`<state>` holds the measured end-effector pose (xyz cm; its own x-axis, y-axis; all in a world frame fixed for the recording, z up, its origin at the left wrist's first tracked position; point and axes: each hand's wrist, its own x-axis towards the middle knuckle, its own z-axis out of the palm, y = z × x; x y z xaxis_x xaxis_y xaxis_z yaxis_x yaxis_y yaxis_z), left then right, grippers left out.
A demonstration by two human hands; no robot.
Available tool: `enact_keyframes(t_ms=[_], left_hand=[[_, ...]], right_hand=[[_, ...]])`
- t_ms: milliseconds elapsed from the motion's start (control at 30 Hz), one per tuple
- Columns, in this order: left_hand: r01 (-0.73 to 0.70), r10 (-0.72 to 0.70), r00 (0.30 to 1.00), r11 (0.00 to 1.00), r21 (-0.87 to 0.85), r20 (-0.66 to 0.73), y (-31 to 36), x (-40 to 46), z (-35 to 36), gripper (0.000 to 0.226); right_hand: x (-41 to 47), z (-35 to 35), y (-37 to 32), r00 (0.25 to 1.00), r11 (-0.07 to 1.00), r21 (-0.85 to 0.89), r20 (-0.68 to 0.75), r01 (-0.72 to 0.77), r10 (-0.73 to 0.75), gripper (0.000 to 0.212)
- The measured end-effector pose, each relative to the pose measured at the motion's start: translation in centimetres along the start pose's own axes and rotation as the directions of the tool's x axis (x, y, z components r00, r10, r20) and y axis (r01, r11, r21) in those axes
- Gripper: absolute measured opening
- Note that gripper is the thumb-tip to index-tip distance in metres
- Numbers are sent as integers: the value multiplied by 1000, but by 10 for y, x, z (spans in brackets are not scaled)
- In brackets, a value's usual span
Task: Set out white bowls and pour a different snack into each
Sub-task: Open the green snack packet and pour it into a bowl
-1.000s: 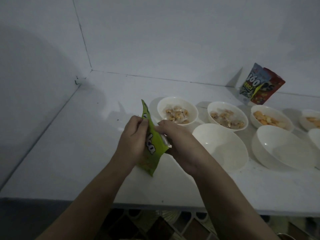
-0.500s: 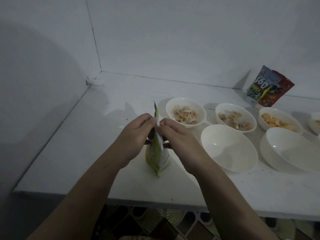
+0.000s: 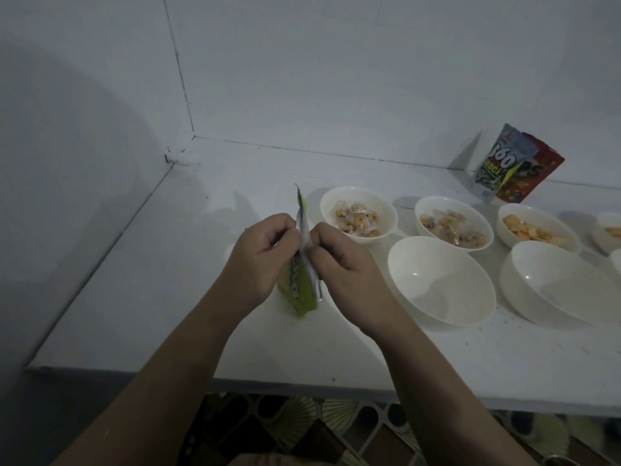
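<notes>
A green snack packet (image 3: 300, 287) stands edge-on over the white counter, between my hands. My left hand (image 3: 260, 260) pinches its top from the left and my right hand (image 3: 339, 267) pinches it from the right. Just right of my right hand sits an empty white bowl (image 3: 440, 280), with a second empty bowl (image 3: 564, 284) beyond it. Behind them stand bowls holding snacks: one with wrapped pieces (image 3: 358, 213), another with wrapped pieces (image 3: 453, 225), and one with orange pieces (image 3: 537, 228).
Two more bowls (image 3: 610, 230) are cut off at the right edge. Snack bags (image 3: 514, 168) lean on the back wall at the right. Walls close the counter (image 3: 168, 297) on the left and back. Patterned floor shows below the front edge.
The packet has turned from showing its face to standing edge-on, and both hands now pinch its top close together. The camera view has shifted slightly.
</notes>
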<state>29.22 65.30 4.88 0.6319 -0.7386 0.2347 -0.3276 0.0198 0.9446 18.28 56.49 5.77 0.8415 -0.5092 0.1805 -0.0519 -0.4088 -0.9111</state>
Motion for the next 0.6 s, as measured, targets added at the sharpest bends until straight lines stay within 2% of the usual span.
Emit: enact_keyframes(t_ms=[167,333,500,600], left_hand=[[2,-4,999,999,-36,-43,-10,0,-6,26],[-66,75,996,982,177,-46,-8,-1,-16,26],[-166,206,977,881,443,-45,1,0,-31,23],[-169,209,977,881,442,-42,6,0,-26,27]], right_hand=[[0,-8,5,986,996,42,-146,-77,82,28],[2,-12,7,952,990,58,-275,-125,136,23],[1,-15,3,934,997,-19,-351,-72,61,21],[-1,-12,-1,943,995,-98,-329,11,-42,23]])
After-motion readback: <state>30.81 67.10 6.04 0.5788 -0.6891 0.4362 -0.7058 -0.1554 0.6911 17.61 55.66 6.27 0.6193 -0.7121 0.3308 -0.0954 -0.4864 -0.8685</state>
